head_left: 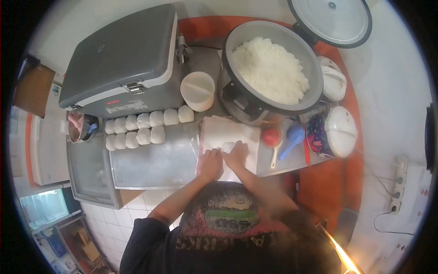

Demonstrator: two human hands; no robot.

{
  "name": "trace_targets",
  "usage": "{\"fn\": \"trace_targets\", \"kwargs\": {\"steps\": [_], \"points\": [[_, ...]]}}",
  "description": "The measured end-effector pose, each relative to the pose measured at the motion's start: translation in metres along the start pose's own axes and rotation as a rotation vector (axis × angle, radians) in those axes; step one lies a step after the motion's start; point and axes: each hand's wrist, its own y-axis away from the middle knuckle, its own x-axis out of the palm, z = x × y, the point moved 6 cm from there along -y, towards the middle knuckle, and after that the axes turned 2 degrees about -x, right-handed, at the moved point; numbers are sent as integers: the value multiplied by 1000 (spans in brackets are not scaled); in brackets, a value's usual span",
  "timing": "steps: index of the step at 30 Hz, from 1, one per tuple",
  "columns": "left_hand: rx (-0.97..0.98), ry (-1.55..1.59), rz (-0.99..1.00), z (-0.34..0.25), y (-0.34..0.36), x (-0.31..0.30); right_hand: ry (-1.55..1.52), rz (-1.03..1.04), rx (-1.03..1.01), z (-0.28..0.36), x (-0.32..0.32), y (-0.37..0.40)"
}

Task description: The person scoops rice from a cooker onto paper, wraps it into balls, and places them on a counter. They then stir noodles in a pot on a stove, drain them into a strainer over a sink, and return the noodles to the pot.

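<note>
A stack of pale paper sheets (221, 130) lies on the metal worktop. On its front part sits a small white bundle (227, 147), partly hidden by my fingers. My left hand (211, 164) is closed at the sheet's left front edge, fingers curled over the paper. Beside it, my right hand (236, 154) is closed around the right side of the white bundle. Several rounded white bundles (156, 118) stand in two rows on the left of the worktop. Behind the paper, to the right, an open cooker (226, 89) holds white rice (271, 71).
A big grey cooler box (123, 55) stands at the back left, with a white container (197, 91) beside it. To the right are a red-headed ladle (272, 136), a blue scoop (294, 137) and a patterned lidded pot (333, 132). The cooker's lid (337, 20) stands raised.
</note>
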Motion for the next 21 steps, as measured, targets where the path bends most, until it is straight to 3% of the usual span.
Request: {"fn": "trace_targets", "kwargs": {"steps": [3,5,8,11,15,18,20,21], "points": [[-35,166,-19,3,4,-3,-394,21,-94,4,-4,6],[-33,278,25,8,-1,-7,-501,70,-39,14,-20,7],[-398,957,142,35,2,5,-765,208,-77,30,-27,0],[-602,1290,166,36,11,3,-842,283,-171,49,-34,-1],[-623,1354,121,40,16,-7,-866,356,-171,59,-17,-9],[-571,1180,-28,54,11,-26,-1024,539,21,73,-4,-11],[-493,997,-165,63,4,-41,-1102,544,209,98,-2,-10],[-579,1095,-217,59,3,-54,-1139,542,306,111,0,-7]]}}
